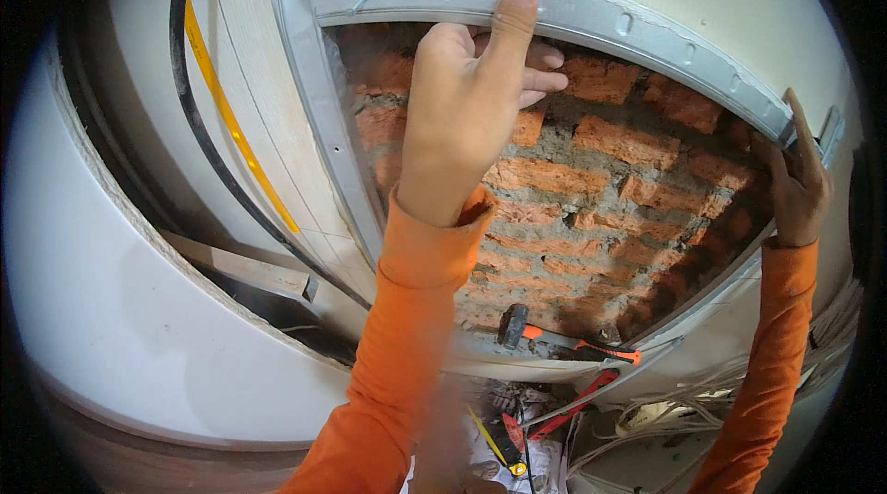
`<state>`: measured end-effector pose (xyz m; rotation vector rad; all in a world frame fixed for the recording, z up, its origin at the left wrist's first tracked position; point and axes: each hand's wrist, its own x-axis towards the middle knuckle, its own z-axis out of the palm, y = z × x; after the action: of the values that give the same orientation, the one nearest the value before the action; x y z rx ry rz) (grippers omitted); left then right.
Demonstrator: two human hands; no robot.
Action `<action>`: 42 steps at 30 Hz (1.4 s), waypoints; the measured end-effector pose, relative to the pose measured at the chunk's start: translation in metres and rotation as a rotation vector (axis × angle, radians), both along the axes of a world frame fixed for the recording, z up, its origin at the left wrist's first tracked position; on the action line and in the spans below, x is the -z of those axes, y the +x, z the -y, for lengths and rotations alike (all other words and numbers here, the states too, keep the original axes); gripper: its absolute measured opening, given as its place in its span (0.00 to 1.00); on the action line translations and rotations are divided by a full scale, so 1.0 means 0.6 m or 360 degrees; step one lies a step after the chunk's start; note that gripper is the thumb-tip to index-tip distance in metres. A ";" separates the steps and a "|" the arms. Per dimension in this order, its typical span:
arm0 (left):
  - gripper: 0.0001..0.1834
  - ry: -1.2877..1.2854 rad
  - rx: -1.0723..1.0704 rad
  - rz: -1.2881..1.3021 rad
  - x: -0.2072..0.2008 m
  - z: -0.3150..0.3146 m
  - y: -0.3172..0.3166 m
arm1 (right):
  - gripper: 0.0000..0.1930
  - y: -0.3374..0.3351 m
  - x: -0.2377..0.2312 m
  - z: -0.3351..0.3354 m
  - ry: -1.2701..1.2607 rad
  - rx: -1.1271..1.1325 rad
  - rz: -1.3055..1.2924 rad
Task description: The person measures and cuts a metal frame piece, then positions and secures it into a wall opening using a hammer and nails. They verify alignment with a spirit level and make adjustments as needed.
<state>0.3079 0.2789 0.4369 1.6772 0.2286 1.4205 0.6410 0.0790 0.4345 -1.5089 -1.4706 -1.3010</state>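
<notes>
A galvanized metal channel (601, 21) runs along the top of an opening in a pale wall panel. My left hand (467, 110) is closed on it, the thumb pressed to its front face and the fingers curled beneath. At its right end my right hand (800, 189) grips the channel, one finger stretched up over the outside; part of the grip is hidden. An upright metal channel (319, 115) meets it at the left corner, where a screw (358, 4) sticks out. Behind the opening is a rough brick wall (554, 175).
On the opening's lower ledge lies a hammer (516, 326) beside an orange-and-black handle (610, 349). Below are a red tool (577, 404) and a yellow tool (494, 443). A black cable (208, 143) and yellow strip (222, 106) hang at left; loose wires (684, 415) tangle lower right.
</notes>
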 end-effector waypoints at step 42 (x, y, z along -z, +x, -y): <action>0.22 0.0034 0.0399 0.0684 0.049 -0.038 0.044 | 0.32 0.077 -0.008 0.020 -0.0242 -0.0047 -0.0018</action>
<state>0.3344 0.3019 0.4074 1.3222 -0.2304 1.5495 0.6875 0.0673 0.4392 -1.5814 -1.6095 -1.1841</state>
